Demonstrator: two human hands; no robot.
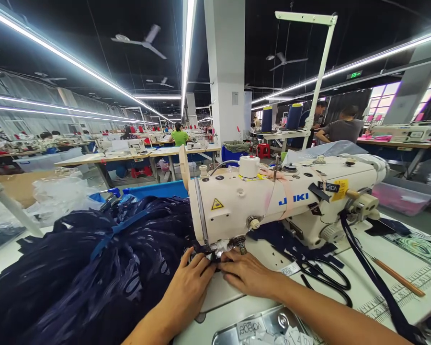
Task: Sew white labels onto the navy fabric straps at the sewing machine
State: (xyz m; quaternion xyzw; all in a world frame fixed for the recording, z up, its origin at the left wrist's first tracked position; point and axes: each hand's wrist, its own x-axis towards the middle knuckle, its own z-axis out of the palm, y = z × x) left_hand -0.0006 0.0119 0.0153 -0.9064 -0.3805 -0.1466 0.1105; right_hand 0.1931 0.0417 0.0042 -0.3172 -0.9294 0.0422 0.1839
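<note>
My right hand point(246, 274) and left hand point(190, 283) press flat, fingers closed on the navy fabric point(93, 268) at the presser foot point(215, 249); I feed evenly, fingertips clear of the needle.

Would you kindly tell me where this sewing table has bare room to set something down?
Bare white table shows between the black scissors and the dark strap, and a strip at far left beside the navy fabric pile. It is crowded under the needle, where the left hand and right hand press the cloth.
</note>
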